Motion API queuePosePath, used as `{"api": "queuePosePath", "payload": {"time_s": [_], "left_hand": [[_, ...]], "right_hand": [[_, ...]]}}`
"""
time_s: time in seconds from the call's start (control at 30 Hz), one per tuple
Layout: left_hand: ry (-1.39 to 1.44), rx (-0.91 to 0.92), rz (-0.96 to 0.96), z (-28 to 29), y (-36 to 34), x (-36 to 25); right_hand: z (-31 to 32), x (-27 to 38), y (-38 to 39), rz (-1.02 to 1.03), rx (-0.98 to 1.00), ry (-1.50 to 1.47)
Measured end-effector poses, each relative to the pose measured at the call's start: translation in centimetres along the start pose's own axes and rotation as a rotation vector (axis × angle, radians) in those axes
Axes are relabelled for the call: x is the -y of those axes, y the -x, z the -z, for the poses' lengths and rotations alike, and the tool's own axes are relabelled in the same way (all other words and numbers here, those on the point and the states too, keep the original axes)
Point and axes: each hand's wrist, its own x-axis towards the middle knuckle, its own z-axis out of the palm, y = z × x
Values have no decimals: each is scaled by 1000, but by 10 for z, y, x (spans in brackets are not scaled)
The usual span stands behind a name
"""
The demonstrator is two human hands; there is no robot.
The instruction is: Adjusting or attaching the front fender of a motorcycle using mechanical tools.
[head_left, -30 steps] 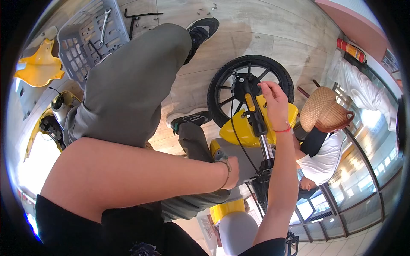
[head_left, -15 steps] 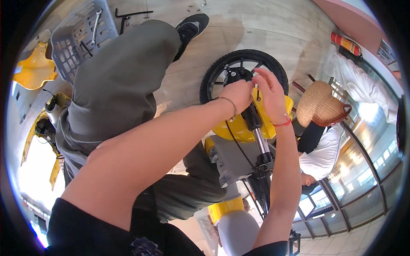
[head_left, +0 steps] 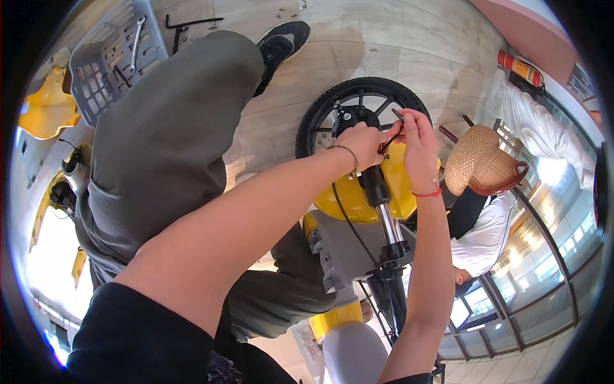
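My right hand (head_left: 417,144) pinches a thin dark rod (head_left: 393,141), like a hex key, above the black front fork (head_left: 374,189). My left hand (head_left: 363,144) is closed beside it on the fork, fingertips against the rod's area; what it grips is hidden. Behind them are the black-tyred front wheel (head_left: 357,84) and yellow mudguard (head_left: 345,195). A black cable (head_left: 350,227) runs along the chrome tube (head_left: 387,224).
A grey crate (head_left: 89,83) holding a wrench (head_left: 136,45), hex keys (head_left: 192,22) and yellow panels (head_left: 48,109) lie left of my legs. At right are a co-worker (head_left: 483,230), a woven hat (head_left: 470,160) and a red fire extinguisher (head_left: 518,68).
My left hand has risen from low on the grey bodywork to the top of the fork beside my right hand. A dark rod now shows angled between my right fingers.
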Motion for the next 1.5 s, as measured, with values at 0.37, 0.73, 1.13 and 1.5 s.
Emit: {"api": "queuePosePath", "payload": {"time_s": [0.37,0.73,1.13,1.5], "left_hand": [[22,-143,-176,-24,-14,7],[114,-124,-217,-22,-9,9],[202,-379,69,-8,-6,12],[147,84,120,35,95,17]], "right_hand": [[23,21,-8,104,-164,-64],[21,59,-1,202,-512,-335],[-36,104,148,432,-887,-604],[-153,28,281,-156,-773,-918]]}}
